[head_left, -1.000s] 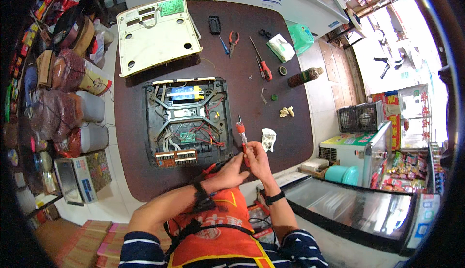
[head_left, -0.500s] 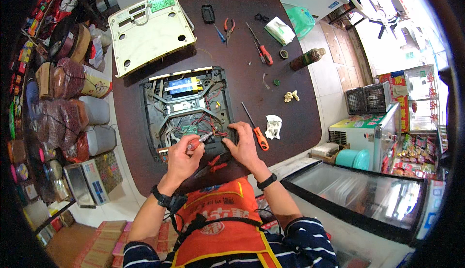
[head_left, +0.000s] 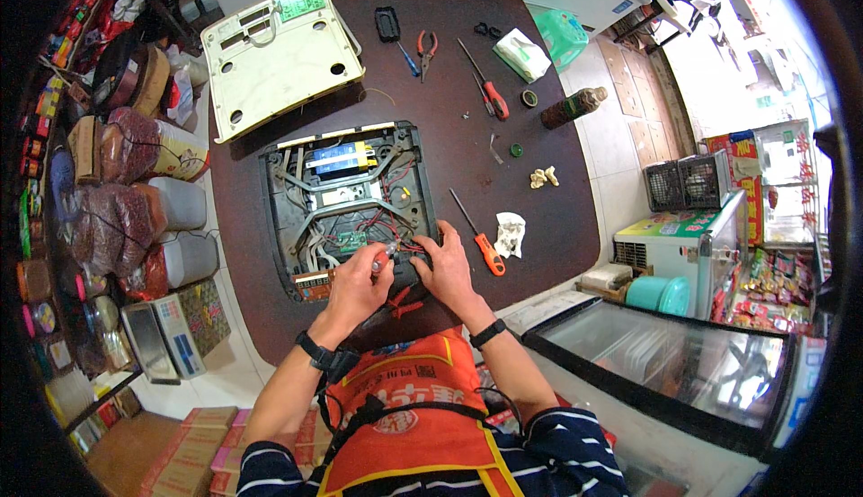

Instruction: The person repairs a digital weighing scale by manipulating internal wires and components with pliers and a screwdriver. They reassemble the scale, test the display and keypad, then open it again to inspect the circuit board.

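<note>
My left hand is closed around the red handle of a small screwdriver-like tool, above the near right part of an opened black device base. Its tip points toward red and black wires and is hard to make out. My right hand grips the base's near right side, thumb and fingertips close to those wires. Inside the base sit a blue and yellow battery, a grey metal frame and a green circuit board. Red-handled pliers lie just below the base, partly hidden.
A cream cover lies at the table's far left. Rightward on the dark table are an orange screwdriver, crumpled tissue, a red screwdriver, red-handled pliers, a tissue pack and a brown bottle.
My left hand has moved slightly right with its tool, closer to my right hand. My right hand's fingertips have shifted a little toward the wires.
</note>
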`<move>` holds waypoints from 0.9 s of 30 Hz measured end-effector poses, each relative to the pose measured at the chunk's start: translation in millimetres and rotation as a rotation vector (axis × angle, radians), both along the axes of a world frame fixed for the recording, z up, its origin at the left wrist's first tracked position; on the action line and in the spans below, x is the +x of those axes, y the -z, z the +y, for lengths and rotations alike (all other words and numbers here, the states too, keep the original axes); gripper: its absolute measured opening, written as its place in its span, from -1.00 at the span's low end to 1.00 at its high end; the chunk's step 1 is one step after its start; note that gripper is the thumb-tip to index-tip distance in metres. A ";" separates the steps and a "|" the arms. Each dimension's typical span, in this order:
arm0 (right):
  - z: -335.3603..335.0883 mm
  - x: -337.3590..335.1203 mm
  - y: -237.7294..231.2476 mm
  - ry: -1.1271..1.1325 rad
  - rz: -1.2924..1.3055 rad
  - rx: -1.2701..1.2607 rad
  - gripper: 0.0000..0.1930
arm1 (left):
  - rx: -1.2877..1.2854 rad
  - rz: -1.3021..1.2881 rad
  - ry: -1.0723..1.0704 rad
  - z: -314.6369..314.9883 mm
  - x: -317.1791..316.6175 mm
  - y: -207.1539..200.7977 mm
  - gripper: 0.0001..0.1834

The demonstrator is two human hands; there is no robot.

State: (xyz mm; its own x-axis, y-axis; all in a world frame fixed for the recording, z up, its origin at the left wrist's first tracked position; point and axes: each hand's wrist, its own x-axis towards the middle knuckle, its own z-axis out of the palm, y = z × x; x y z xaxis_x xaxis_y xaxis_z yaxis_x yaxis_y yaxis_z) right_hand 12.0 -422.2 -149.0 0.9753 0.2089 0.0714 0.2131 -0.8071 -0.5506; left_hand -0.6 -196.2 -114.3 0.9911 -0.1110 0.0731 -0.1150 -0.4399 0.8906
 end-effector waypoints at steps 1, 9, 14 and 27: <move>-0.3 0.6 -0.8 -0.011 -0.005 -0.017 -0.46 | 0.011 -0.033 0.013 0.2 0.5 -0.5 -0.67; 1.6 2.9 -3.9 -0.071 -0.018 -0.245 -0.46 | 0.135 -0.029 0.121 -0.9 4.5 -8.2 -0.68; 0.4 4.6 -8.0 -0.124 -0.012 -0.339 -0.44 | 0.005 -0.041 0.002 0.3 7.0 -0.9 -0.69; 3.9 11.9 -14.8 -0.147 0.041 -0.339 -0.46 | -0.286 0.280 -0.121 8.4 6.4 28.8 -0.72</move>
State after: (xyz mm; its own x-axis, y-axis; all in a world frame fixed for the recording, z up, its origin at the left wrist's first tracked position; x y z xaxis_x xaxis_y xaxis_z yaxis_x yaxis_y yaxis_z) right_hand 23.9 -418.3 -134.3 0.9337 0.3522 -0.0644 0.3238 -0.9074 -0.2678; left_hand 5.8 -187.8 -143.1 0.9818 -0.0072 -0.1898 0.1860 -0.1658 0.9685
